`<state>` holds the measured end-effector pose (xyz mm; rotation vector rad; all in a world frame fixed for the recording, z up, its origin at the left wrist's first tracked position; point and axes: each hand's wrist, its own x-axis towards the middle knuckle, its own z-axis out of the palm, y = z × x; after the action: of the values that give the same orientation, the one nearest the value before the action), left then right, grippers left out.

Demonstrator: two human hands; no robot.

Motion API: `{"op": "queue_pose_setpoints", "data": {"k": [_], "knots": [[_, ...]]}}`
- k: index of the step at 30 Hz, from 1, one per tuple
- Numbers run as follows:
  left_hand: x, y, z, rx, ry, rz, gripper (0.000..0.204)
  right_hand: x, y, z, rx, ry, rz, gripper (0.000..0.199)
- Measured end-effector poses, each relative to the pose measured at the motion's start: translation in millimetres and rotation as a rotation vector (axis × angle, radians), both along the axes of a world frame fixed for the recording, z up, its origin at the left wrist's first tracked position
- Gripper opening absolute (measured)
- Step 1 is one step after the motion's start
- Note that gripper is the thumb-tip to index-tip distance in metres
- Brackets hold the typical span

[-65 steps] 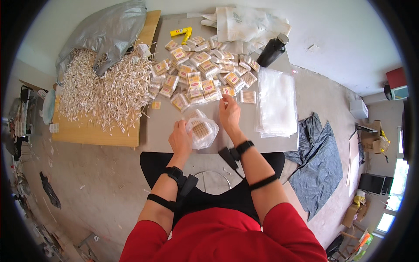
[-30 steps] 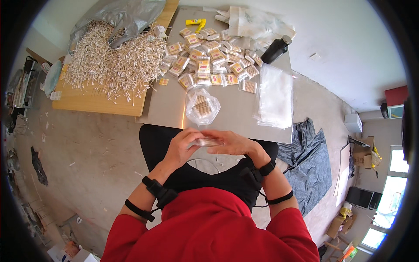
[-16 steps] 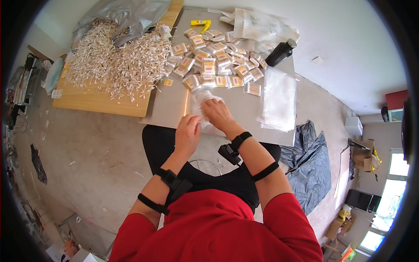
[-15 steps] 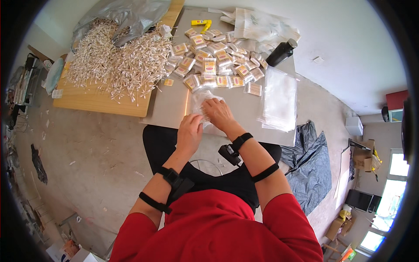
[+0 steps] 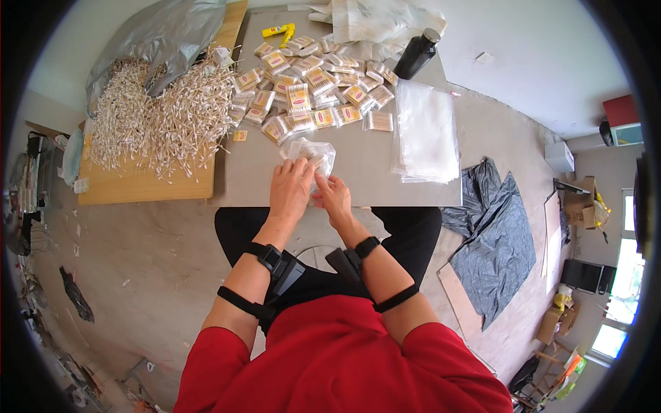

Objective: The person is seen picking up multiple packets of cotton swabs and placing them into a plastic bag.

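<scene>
A clear plastic bag (image 5: 322, 153) with cotton swabs inside lies at the near edge of the grey table. My left hand (image 5: 290, 187) grips it from the left, fingers bent over its near part. At the bag's near right side, my right hand (image 5: 335, 197) is closed, thumb and fingertips against the plastic; the fingertips are partly hidden. Just beyond my hands spreads a heap of small packs of cotton swabs (image 5: 299, 98) with yellow labels. A single yellow card (image 5: 239, 135) rests left of the bag.
Loose cotton swabs (image 5: 158, 124) pile on a wooden board (image 5: 144, 189) at the left, partly under a grey plastic sheet (image 5: 165, 34). Flat clear bags (image 5: 425, 134) lie at the right, near a black bottle (image 5: 417, 54). A yellow glue tube (image 5: 278, 30) is at the back.
My left hand has moved forward onto the bag. My right hand has drawn back from the bag's top to its near side. The view has shifted to the right.
</scene>
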<state>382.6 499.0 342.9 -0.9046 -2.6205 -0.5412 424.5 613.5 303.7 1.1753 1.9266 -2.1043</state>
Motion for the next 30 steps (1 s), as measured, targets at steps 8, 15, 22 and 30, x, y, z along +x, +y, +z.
{"op": "queue_pose_setpoints", "data": {"k": [8,15,22,30], "knots": [[-23,8,-27,-0.178,-0.241,-0.05,0.01,4,-15,-28,0.292,0.02,-0.101,0.027],[-34,17,-21,-0.074,-0.356,-0.218,0.015,2,-21,-14,0.248,0.117,-0.217,0.026],[-41,22,-26,-0.241,-0.435,-0.072,0.021,13,-28,-14,0.205,0.169,-0.272,0.03],[-54,25,-30,-0.405,-0.368,-0.094,0.021,10,-33,-10,0.157,0.144,-0.195,0.028]]}}
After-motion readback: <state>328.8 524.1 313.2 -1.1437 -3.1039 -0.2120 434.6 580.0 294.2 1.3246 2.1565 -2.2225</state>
